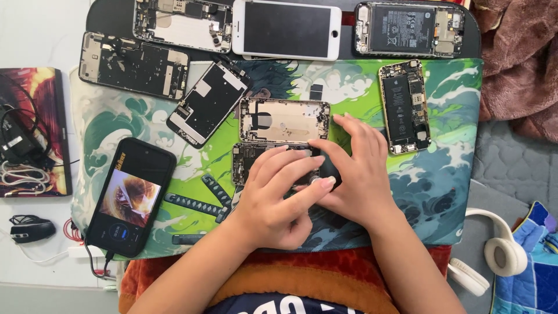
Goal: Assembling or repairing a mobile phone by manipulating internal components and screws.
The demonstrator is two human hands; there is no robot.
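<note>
My left hand [273,197] and my right hand [354,171] meet over a dark, opened phone body [247,160] lying on the printed mat [430,192]. Both hands cover most of it, with fingertips pressed together near its right end. Whether anything small sits between the fingers is hidden. Just above lies a gold phone back housing [285,120], empty and face up.
Several stripped phones lie around: a gold one with battery [405,106] at right, a white-front phone [286,29] at top, a black frame [208,103], others along the top edge. A lit phone [131,196] plays at left. White headphones [500,253], a mouse [32,228] and cables flank the mat.
</note>
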